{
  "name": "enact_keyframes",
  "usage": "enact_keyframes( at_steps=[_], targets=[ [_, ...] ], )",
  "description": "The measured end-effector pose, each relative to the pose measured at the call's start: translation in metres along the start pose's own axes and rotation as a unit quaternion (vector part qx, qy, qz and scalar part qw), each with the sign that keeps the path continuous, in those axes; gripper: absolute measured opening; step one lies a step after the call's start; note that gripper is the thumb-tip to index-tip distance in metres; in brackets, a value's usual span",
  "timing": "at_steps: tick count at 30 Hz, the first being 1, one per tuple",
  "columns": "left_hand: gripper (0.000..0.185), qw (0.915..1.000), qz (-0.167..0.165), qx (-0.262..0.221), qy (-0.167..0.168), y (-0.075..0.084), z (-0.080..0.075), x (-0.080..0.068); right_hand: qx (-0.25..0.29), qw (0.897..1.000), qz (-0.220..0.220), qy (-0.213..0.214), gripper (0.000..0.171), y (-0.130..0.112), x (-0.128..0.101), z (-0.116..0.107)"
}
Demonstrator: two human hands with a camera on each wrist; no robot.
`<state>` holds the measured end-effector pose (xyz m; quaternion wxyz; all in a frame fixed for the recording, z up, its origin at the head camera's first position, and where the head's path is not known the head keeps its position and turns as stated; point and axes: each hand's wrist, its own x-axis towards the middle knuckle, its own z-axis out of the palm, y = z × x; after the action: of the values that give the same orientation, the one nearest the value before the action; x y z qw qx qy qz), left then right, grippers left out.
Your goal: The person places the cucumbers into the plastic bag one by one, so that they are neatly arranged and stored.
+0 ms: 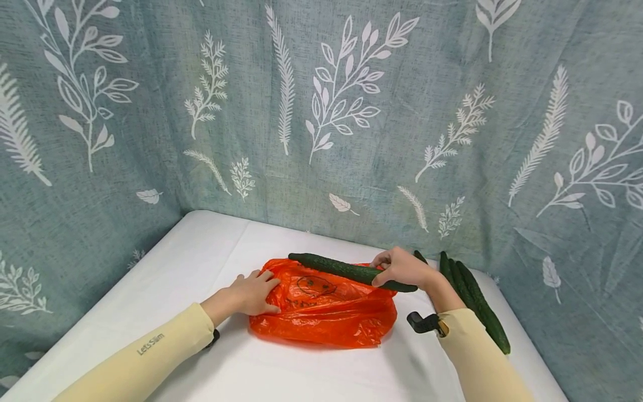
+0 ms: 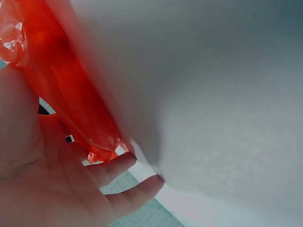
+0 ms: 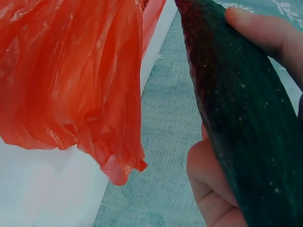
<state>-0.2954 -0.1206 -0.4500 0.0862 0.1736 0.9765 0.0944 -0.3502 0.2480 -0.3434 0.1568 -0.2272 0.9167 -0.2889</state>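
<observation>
Lying crumpled and mostly flat on the white table (image 1: 211,262), the thin orange plastic bag (image 1: 321,312) carries a dark printed drawing on its upper face. Whether the bag contains anything cannot be told; its plastic is wrinkled and translucent, and no content shows through in the head view or in either wrist view.

The long dark-green cucumber (image 1: 346,271) is held above the far edge of the bag, roughly horizontal, its free end pointing toward the person's left. The right hand (image 1: 402,268) grips the cucumber near its right-hand end, fingers curled over the top and thumb underneath. The right wrist view confirms this grip: a fingertip presses on the upper side of the cucumber's bumpy skin and the other fingers wrap below it, with the bag's loose edge hanging just beside.

The left hand (image 1: 251,293) rests on the left edge of the bag, palm down, fingers laid mostly straight across the plastic, pressing it against the table. In the left wrist view the fingers (image 2: 118,168) extend along the bag's lower fold, touching it, with no pinch visible.

A group of further dark-green cucumbers (image 1: 477,301) lies on the table at the person's right, side by side, just beyond the right forearm. Both forearms wear pale yellow sleeves (image 1: 150,352); a small black device (image 1: 422,322) is strapped at the right wrist. A blue-green curtain with white leaf prints (image 1: 321,111) surrounds the table on the far sides.
</observation>
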Motion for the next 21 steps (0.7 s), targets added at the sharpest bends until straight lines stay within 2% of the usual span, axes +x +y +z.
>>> enact_keyframes(
  at_steps=[7, 15, 21],
  targets=[
    [0.077, 1.0, 0.001, -0.002, 0.001, -0.001, 0.0, 0.0, -0.022, 1.0, 0.004, -0.017, 0.038, -0.005, 0.003, 0.003],
    [0.077, 1.0, 0.003, -0.001, 0.004, -0.001, 0.0, -0.002, -0.05, 0.998, -0.02, -0.03, 0.036, -0.008, 0.018, 0.012],
    [0.077, 0.9999, 0.01, 0.002, 0.008, 0.001, 0.001, -0.002, -0.039, 0.998, -0.027, -0.038, 0.035, -0.007, 0.029, 0.015]
  ],
)
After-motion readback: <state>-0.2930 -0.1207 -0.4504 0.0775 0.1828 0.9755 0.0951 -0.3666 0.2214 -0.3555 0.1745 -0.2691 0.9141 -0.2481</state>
